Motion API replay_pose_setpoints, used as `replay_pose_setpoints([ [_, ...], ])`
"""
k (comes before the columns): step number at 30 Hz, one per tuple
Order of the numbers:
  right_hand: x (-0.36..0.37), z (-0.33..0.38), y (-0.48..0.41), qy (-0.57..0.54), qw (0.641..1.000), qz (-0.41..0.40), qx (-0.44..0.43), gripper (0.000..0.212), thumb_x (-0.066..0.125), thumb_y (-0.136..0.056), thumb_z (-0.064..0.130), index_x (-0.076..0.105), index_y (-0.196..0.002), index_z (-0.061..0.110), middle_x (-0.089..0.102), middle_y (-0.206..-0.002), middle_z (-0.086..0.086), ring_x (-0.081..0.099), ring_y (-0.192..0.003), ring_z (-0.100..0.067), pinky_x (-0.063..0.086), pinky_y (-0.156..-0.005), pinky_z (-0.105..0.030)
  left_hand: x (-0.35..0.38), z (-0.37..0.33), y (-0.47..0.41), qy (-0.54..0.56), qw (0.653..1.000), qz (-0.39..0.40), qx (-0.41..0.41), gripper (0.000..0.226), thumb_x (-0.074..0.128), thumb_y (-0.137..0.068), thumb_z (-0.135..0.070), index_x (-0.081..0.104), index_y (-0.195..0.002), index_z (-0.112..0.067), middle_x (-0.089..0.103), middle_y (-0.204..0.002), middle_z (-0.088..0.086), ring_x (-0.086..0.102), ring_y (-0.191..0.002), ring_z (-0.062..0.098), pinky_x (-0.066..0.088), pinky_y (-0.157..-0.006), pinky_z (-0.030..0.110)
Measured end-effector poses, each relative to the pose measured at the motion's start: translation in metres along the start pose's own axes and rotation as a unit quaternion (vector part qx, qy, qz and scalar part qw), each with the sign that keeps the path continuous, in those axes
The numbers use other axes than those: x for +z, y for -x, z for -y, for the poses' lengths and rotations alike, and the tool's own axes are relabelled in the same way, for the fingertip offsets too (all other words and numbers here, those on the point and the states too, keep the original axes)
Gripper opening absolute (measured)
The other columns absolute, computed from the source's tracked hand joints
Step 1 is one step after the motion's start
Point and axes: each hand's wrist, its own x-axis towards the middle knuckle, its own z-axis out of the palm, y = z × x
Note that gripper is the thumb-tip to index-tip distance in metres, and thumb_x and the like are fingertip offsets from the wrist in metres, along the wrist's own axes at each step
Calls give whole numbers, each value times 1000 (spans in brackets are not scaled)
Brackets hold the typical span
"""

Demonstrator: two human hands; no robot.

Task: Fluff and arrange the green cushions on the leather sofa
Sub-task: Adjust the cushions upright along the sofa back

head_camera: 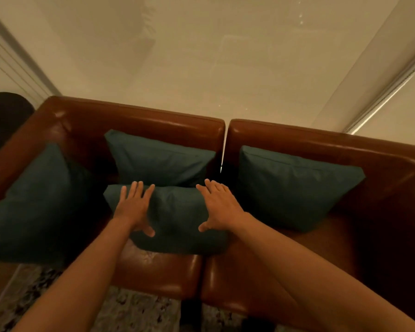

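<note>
A brown leather sofa (153, 121) in two sections fills the lower half of the view. Several dark green cushions rest on it. One cushion (177, 221) lies flat on the seat in the middle. My left hand (135, 207) presses flat on its left part, fingers spread. My right hand (219, 204) lies flat on its right edge, fingers apart. Behind it a second cushion (161, 159) leans against the backrest. A third cushion (34, 202) stands against the left armrest. A fourth cushion (295, 185) leans on the right section's backrest.
A pale wall or blind (201, 56) rises right behind the sofa. A dark rounded object (3, 116) sits beyond the left armrest. A speckled rug (130, 312) covers the floor in front of the seat.
</note>
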Motion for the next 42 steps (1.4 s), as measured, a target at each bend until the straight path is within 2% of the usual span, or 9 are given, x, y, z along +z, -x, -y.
replay_pose_setpoints([
  [7, 36, 17, -60, 38, 993, 76, 84, 157, 92, -52, 62, -10, -161, 13, -7, -169, -17, -6, -156, -36, 7, -126, -55, 6, 69, -33, -24, 998, 18, 63, 165, 82, -39, -81, -12, -160, -20, 4, -170, 10, 1, -157, 33, -1, -125, 58],
  [11, 45, 11, -70, 70, 984, 126, 108, 157, 96, -48, 56, -4, -161, 9, 22, -164, -15, 22, -150, -36, 16, -124, -54, 16, 85, -43, -4, 997, 3, 80, 160, 86, -37, -76, -1, -161, -22, 27, -161, 6, 27, -148, 29, 13, -125, 54],
  [14, 50, 14, -67, 80, 983, 123, 108, 132, 97, -46, 50, 29, -152, 14, 46, -145, -10, 45, -132, -32, 36, -112, -50, 30, 89, -47, -3, 996, -22, 90, 152, 85, -32, -75, 16, -159, -28, 43, -148, -1, 40, -133, 24, 33, -111, 46],
  [16, 57, 20, -59, 81, 986, 110, 96, 107, 97, -47, 45, 46, -137, 16, 56, -131, -9, 54, -120, -31, 45, -100, -46, 37, 89, -45, 7, 994, -27, 105, 132, 85, -30, -73, 38, -147, -34, 54, -137, -7, 47, -122, 21, 39, -100, 41],
  [20, 67, 20, -32, 61, 992, 74, 83, 75, 91, -56, 34, 56, -119, 14, 64, -116, -11, 61, -107, -33, 53, -87, -44, 31, 76, -32, 24, 991, -31, 127, 83, 86, -36, -65, 60, -109, -35, 67, -108, -11, 57, -103, 15, 43, -82, 34],
  [25, 51, 3, 11, 43, 992, 46, 111, 45, 79, -69, 28, 65, -109, 13, 70, -108, -12, 66, -102, -37, 55, -81, -44, -3, 44, -17, 21, 991, 3, 132, 78, 81, -30, -70, 65, -98, -37, 65, -97, -10, 67, -93, 18, 53, -75, 34],
  [34, 16, -77, 145, -63, 965, 31, 252, 56, 91, -52, 50, 64, -93, 24, 72, -99, -3, 66, -97, -30, 51, -73, -37, -112, -107, -16, -96, 956, 26, 277, 72, 88, -33, -64, 63, -91, -30, 74, -103, -8, 70, -99, 18, 53, -73, 33],
  [38, 20, -125, 229, -93, 929, 37, 356, 56, 91, -50, 52, 60, -88, 27, 71, -103, -3, 66, -97, -30, 47, -71, -35, -130, -222, -3, -138, 918, 21, 372, 78, 90, -34, -63, 68, -99, -27, 74, -108, -5, 68, -103, 22, 56, -78, 37],
  [42, 37, -168, 321, -157, 871, 27, 464, 61, 94, -46, 52, 66, -95, 28, 71, -103, 1, 65, -97, -25, 55, -76, -37, -137, -343, 15, -167, 872, 16, 461, 73, 93, -37, -57, 69, -98, -26, 74, -105, -1, 69, -100, 25, 57, -78, 40],
])
